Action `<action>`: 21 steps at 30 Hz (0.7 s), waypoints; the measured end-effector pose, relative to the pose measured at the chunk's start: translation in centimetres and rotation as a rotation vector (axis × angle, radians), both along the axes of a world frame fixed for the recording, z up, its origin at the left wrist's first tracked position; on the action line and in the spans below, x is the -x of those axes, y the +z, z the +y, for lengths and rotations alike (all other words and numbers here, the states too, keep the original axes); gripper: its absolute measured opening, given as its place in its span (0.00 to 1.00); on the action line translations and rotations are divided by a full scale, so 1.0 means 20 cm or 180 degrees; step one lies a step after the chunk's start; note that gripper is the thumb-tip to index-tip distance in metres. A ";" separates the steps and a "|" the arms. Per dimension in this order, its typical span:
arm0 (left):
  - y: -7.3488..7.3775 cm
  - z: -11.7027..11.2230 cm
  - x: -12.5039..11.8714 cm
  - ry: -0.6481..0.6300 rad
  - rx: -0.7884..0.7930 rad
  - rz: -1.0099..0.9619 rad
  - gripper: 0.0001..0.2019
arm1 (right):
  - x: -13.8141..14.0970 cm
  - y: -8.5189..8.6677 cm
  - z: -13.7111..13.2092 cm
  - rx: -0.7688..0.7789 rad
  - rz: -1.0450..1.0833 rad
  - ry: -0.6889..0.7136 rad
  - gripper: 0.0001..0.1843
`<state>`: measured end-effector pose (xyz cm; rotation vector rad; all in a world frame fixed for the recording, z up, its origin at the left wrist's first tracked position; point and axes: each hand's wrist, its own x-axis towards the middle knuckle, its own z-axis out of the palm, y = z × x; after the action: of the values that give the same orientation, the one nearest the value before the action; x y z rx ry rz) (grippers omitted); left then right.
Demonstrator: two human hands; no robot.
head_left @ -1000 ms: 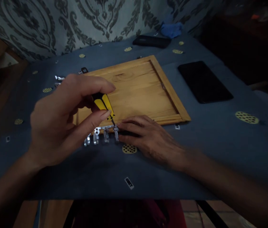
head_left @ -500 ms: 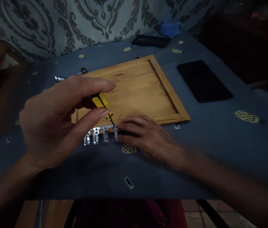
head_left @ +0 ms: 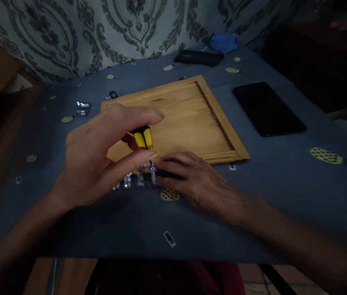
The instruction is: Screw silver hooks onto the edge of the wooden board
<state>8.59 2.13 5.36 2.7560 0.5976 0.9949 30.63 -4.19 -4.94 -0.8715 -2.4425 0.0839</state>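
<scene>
My left hand [head_left: 96, 151] is closed around a yellow and black screwdriver [head_left: 143, 138]. Its shaft, partly hidden by my thumb, points down at a screw on the right end of a shiny metal hook rail [head_left: 152, 169]. The rail, with several hooks hanging down, lies along the near edge of a framed wooden board [head_left: 188, 119]; my left hand covers part of both. At the rail's right end, the fingertips of my right hand [head_left: 195, 178] press against the last hook and the board's edge, its thumb out of sight.
A black phone [head_left: 268, 108] lies right of the board. Behind it are a dark case [head_left: 198, 57] and a blue cloth [head_left: 224, 42]. Small shiny metal pieces [head_left: 83, 108] and a small dark loop [head_left: 113, 94] lie at the left. A blue patterned cloth [head_left: 124, 233] covers the table.
My left hand has shifted right and turned, bringing the screwdriver from a slant to nearly upright over the end screw. My right hand stays at the rail's end. The view has shifted slightly.
</scene>
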 end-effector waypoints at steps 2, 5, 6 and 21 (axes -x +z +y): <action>-0.01 0.00 0.00 0.0103 -0.0311 0.0014 0.17 | 0.00 0.00 0.00 -0.0018 -0.0003 -0.0018 0.17; -0.01 -0.01 -0.01 0.0307 -0.0553 -0.0003 0.16 | 0.00 -0.01 0.00 -0.0123 0.0080 -0.0021 0.16; -0.01 -0.01 0.00 0.0314 -0.0562 0.0006 0.17 | 0.00 -0.01 0.00 -0.0153 0.0113 -0.0024 0.16; 0.03 -0.05 0.04 0.0494 0.0240 -0.0375 0.18 | -0.01 0.00 0.00 0.0062 0.0050 0.0064 0.17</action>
<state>7.86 1.05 5.86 2.5965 0.8223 1.1328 30.77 -4.13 -4.91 -0.8516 -2.4400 0.1218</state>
